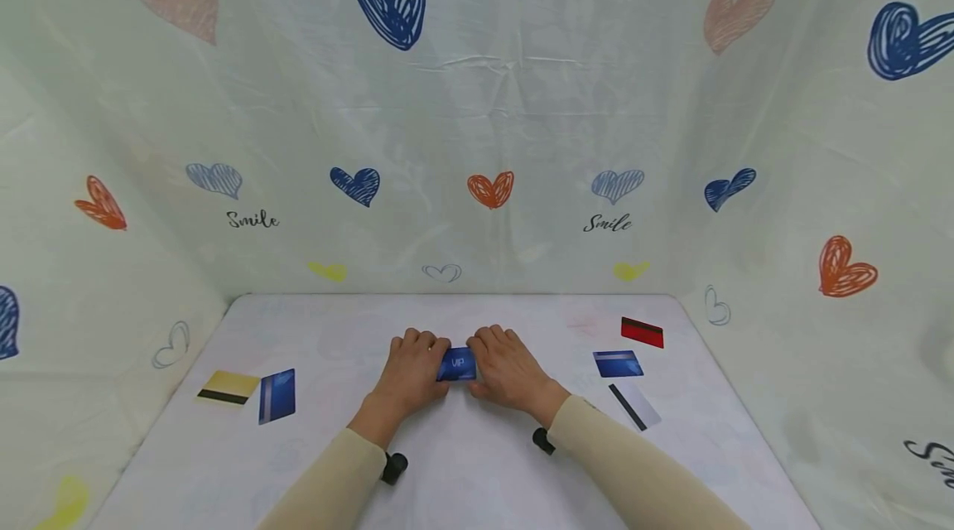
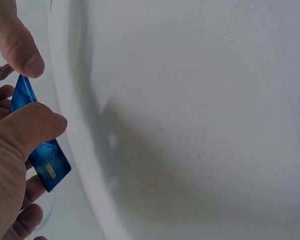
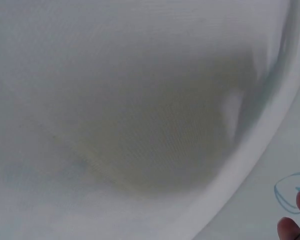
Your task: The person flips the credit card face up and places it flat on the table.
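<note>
A blue card marked VIP (image 1: 458, 364) is held up between the two hands over the middle of the table. My left hand (image 1: 410, 371) pinches its left end. In the left wrist view that hand's thumb lies across the card (image 2: 51, 162), fingers behind it. At the card's right end is my right hand (image 1: 514, 370), thumb below and fingers above. The left wrist view shows the right thumb (image 2: 26, 55) at the card's upper end. Only a few fingertips (image 3: 290, 230) enter the right wrist view, and the card is out of sight there.
To the left on the white table (image 1: 477, 480) lie a gold card (image 1: 231, 383) and a blue card (image 1: 278, 397). On the right lie a red card (image 1: 642, 336), another blue card (image 1: 618, 363) and a whitish card (image 1: 643, 404). A heart-patterned curtain (image 1: 440, 124) surrounds the table.
</note>
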Action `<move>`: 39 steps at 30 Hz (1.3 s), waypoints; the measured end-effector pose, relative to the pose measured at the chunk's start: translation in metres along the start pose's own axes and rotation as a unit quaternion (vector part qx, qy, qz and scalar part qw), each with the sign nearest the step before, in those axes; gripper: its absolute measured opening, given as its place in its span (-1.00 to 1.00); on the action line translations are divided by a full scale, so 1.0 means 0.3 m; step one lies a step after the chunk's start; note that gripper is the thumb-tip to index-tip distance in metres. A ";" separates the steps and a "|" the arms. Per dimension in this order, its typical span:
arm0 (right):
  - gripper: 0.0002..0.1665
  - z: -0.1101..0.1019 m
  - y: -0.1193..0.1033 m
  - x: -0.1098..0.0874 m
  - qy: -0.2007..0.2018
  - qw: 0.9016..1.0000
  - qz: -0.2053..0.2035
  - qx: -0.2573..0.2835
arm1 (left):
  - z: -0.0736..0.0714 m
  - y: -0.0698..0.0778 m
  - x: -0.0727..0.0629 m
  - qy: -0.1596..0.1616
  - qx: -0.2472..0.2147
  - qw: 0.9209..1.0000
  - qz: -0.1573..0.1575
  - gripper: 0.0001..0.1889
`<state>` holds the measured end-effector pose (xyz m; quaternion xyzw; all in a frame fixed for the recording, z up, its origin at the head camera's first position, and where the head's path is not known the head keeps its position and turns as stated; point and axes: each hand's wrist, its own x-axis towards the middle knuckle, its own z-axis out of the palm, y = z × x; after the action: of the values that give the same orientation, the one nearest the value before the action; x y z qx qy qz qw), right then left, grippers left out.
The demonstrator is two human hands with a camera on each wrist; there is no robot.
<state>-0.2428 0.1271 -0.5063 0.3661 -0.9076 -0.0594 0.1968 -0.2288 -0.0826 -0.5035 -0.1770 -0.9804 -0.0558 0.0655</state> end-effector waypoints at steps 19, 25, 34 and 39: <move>-0.24 0.035 0.006 0.011 -0.034 0.998 0.023 0.044 | 0.001 -0.052 -0.021 0.017 0.030 0.999 -0.011 -0.29; -0.28 0.060 -0.001 0.018 -0.049 0.997 0.021 0.055 | 0.034 -0.076 -0.033 0.012 0.025 1.000 -0.009 -0.31; -0.32 0.083 -0.022 0.013 -0.085 0.992 0.033 0.082 | 0.047 -0.072 -0.036 -0.036 -0.009 0.999 -0.018 -0.33; -0.33 0.087 -0.031 0.014 -0.104 0.989 0.040 0.092 | 0.048 -0.069 -0.035 -0.058 -0.004 0.998 -0.025 -0.32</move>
<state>-0.2501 0.1165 -0.5310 0.3384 -0.9385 -0.0051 0.0687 -0.2280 -0.1034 -0.5209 -0.1557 -0.9865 -0.0511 0.0067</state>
